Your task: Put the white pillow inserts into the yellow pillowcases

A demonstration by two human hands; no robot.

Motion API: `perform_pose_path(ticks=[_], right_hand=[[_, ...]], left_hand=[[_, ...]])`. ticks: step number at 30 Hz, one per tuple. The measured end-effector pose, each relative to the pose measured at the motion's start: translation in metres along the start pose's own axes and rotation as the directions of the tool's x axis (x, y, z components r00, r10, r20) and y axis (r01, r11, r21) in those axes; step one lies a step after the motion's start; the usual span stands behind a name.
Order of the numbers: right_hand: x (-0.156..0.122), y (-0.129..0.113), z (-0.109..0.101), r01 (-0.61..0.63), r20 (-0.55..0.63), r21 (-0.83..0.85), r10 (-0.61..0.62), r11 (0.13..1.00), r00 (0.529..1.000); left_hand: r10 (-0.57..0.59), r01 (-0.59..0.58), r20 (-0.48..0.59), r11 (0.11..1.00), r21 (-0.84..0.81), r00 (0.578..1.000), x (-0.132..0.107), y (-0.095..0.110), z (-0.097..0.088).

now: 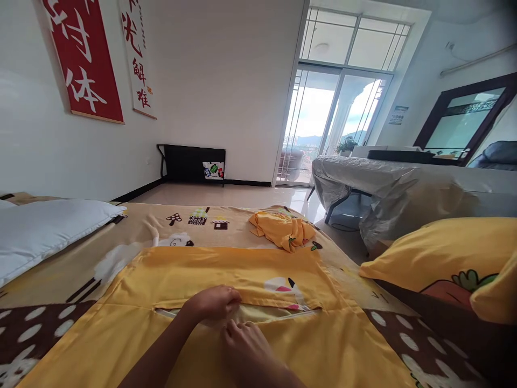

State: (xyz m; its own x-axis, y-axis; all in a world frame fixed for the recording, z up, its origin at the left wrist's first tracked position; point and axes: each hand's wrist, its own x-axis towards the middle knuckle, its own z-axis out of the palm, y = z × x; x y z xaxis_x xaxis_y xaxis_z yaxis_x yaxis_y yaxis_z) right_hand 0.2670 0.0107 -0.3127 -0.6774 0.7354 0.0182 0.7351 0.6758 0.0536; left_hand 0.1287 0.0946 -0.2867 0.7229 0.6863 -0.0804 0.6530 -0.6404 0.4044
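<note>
A yellow duvet cover lies spread over the bed, with a long zip opening gaping across it. Paler fabric shows inside the gap. My left hand has its fingers curled over the opening's far edge, left of the middle. Just nearer to me, my right hand grips the near edge with bent fingers. The two hands are close together, and the fingertips are partly hidden. A crumpled orange-yellow cloth sits beyond the cover.
A patterned blanket covers the bed under the cover. On the left is a white pillow; a yellow pillow with a carrot print stands at the right. Past the bed are a plastic-draped table and a black folded frame.
</note>
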Motion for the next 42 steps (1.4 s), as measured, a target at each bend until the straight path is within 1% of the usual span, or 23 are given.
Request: perform_pose_path(ticks=[4, 7, 11, 15, 18, 22, 25, 28, 32, 36, 39, 42], right_hand=[[-0.001, -0.005, -0.007, 0.036, -0.025, -0.058, -0.037, 0.998, 0.999], [0.0, -0.008, -0.011, 0.067, 0.018, -0.087, -0.066, 0.994, 0.998], [0.0, -0.011, -0.013, 0.093, 0.075, -0.055, -0.089, 0.994, 0.993], [0.0, -0.013, -0.014, 0.092, 0.115, -0.006, -0.09, 0.996, 0.989], [0.0, -0.011, -0.009, 0.067, 0.062, 0.018, -0.068, 0.998, 0.996], [0.0, -0.007, 0.005, -0.012, -0.014, -0.028, 0.011, 1.0, 1.0], [0.0, -0.005, 0.015, 0.017, -0.07, -0.045, -0.02, 0.999, 0.997], [0.002, -0.007, 0.022, 0.045, -0.116, -0.056, -0.051, 0.997, 0.992], [0.004, -0.01, 0.031, 0.052, -0.088, -0.042, -0.055, 0.998, 0.995], [0.005, -0.011, 0.033, 0.086, -0.071, -0.005, -0.086, 0.996, 0.994], [0.006, -0.013, 0.028, 0.072, -0.055, 0.002, -0.072, 0.997, 0.996], [0.007, -0.015, 0.024, 0.051, -0.02, 0.007, -0.051, 0.999, 0.999]], left_hand=[[-0.048, 0.049, 0.029, 0.999, -0.011, 0.998, 0.0, -0.003, 0.0], [-0.114, 0.113, 0.024, 0.993, 0.018, 0.993, 0.001, -0.007, 0.003], [-0.178, 0.177, 0.007, 0.983, 0.044, 0.984, 0.004, -0.014, 0.009], [-0.205, 0.204, 0.0, 0.976, 0.08, 0.979, 0.004, -0.014, 0.012], [-0.214, 0.214, -0.014, 0.971, 0.104, 0.977, 0.003, -0.008, 0.011], [-0.213, 0.214, -0.022, 0.97, 0.113, 0.977, 0.002, 0.002, 0.01], [-0.223, 0.223, -0.012, 0.97, 0.096, 0.975, 0.004, 0.006, 0.013], [-0.25, 0.252, -0.029, 0.963, 0.093, 0.968, 0.007, 0.009, 0.018], [-0.307, 0.317, -0.104, 0.944, 0.092, 0.946, 0.011, 0.009, 0.025], [-0.291, 0.308, -0.169, 0.948, 0.082, 0.942, 0.014, 0.005, 0.028], [-0.285, 0.302, -0.183, 0.951, 0.07, 0.941, 0.014, 0.004, 0.027], [-0.291, 0.303, -0.168, 0.952, 0.053, 0.942, 0.013, 0.004, 0.026]])
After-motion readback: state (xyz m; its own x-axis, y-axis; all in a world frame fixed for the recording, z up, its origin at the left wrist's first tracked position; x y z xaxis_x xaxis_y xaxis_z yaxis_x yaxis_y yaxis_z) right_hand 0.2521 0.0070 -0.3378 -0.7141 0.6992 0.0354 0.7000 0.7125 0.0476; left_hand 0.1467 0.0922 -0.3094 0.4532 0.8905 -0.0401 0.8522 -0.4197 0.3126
